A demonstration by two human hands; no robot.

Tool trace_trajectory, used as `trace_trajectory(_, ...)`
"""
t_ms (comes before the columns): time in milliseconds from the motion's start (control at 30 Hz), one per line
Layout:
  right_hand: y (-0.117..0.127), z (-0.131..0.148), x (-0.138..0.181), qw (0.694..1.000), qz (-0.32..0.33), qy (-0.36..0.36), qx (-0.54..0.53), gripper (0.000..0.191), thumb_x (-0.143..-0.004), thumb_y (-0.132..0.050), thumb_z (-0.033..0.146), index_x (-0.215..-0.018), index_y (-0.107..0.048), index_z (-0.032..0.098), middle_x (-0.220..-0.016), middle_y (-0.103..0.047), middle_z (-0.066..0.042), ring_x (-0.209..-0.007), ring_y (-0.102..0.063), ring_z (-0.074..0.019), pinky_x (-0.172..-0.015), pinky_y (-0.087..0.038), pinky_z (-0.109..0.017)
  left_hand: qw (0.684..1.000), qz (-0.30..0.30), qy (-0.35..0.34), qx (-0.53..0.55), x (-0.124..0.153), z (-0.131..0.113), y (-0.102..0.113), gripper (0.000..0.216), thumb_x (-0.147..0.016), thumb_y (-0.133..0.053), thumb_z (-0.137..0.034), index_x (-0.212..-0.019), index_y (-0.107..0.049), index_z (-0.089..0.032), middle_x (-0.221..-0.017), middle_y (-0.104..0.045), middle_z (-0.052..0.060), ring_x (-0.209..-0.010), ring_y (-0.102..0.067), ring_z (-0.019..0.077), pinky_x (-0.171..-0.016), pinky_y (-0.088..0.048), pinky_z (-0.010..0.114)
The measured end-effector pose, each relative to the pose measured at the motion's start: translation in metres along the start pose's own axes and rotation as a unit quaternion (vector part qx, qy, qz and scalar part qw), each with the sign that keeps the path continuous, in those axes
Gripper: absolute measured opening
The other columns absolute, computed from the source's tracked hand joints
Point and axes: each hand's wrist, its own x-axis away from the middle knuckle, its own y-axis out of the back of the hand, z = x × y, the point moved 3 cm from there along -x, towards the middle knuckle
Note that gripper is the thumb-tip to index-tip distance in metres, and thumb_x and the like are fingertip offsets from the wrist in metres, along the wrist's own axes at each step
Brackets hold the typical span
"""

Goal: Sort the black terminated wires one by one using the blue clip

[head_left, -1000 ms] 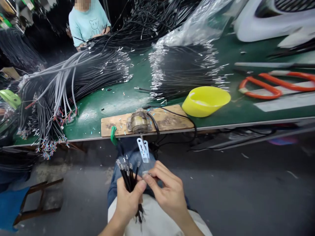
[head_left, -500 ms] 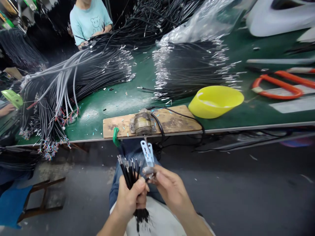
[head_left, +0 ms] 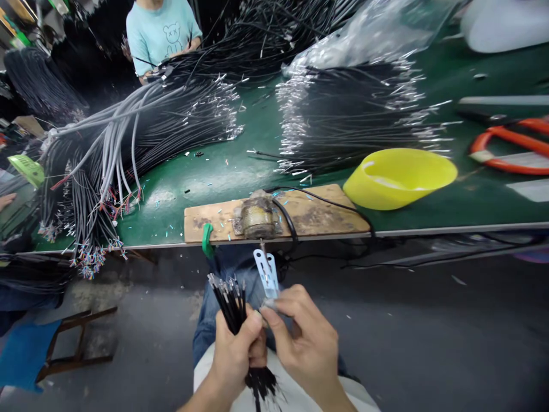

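My left hand [head_left: 240, 352] is closed round a bundle of black cables [head_left: 231, 306], their stripped silvery ends pointing up and away from me. Close beside its thumb, my right hand [head_left: 300, 337] is pinched, with something greyish at the fingertips; what they grip is too small and blurred to name. Just beyond the right fingers a light-blue slotted plastic piece [head_left: 266, 273] hangs at the shaft of a small motor [head_left: 258, 216]. That motor sits on a wooden board [head_left: 317, 214] at the table's front edge.
Black cables with silvery ends [head_left: 351, 114] lie across the green table [head_left: 223, 177], and grey cables [head_left: 124, 126] pile up on the left. Right of the board are a yellow oval ring [head_left: 398, 180] and orange-handled scissors [head_left: 506, 137]. Opposite sits a person [head_left: 165, 34]. A blue-seated stool [head_left: 30, 352] stands lower left.
The view has shifted, so the table things appear slightly farther right. My right hand has turned and its fingers have bent more at the cable ends; my left still grips the bundle.
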Motion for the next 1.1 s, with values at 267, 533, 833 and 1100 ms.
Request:
trace_trajectory(267,-0.015,-0.014,-0.004,0.831,0.219,-0.352,-0.37,0.04,-0.056,-0.071,0.053,-0.056,-0.054,0.017,-0.05,-0.036,0.005,-0.044,-0.03,-0.0076,-0.041,-0.026,-0.022,0.975,0.013,-0.161,-0.151,0.004,-0.041,-0.001,0.026,-0.057,-0.077,-0.04,-0.054,-0.066,-0.017,-0.057,-0.059,0.006,-0.056,-0.053,0.0164,-0.054,-0.043,0.029)
trace_trajectory(533,0.009,-0.016,-0.043,0.952,0.056,-0.273,-0.129,0.027,-0.061,-0.069,0.041,-0.054,-0.06,0.017,-0.051,-0.047,0.002,-0.05,-0.039,-0.0112,-0.046,-0.032,-0.024,0.961,-0.064,-0.221,-0.155,0.008,-0.044,0.0,0.011,-0.055,-0.078,-0.021,-0.057,-0.068,-0.019,-0.061,-0.057,0.003,-0.061,-0.051,0.0166,-0.066,-0.044,0.032)
trace_trajectory(833,0.006,-0.005,-0.024,0.985,0.073,-0.098,-0.121,0.026,-0.073,-0.062,0.038,-0.057,-0.061,0.019,-0.057,-0.053,-0.003,-0.056,-0.05,-0.0163,-0.051,-0.042,-0.027,0.988,-0.042,-0.095,-0.112,0.005,-0.035,0.007,0.027,-0.058,-0.076,-0.036,-0.054,-0.062,-0.014,-0.045,-0.043,-0.002,-0.037,-0.035,0.0057,-0.038,-0.028,0.022)
trace_trajectory(1100,0.001,-0.009,-0.013,0.967,0.115,-0.139,-0.181,0.01,-0.069,-0.068,0.028,-0.073,-0.069,0.019,-0.069,-0.066,-0.006,-0.066,-0.06,-0.0186,-0.062,-0.049,-0.028,0.996,-0.003,-0.025,-0.08,0.001,-0.024,0.011,0.04,-0.061,-0.07,-0.05,-0.056,-0.054,-0.013,-0.036,-0.03,-0.007,-0.03,-0.018,0.0006,-0.032,-0.011,0.019)
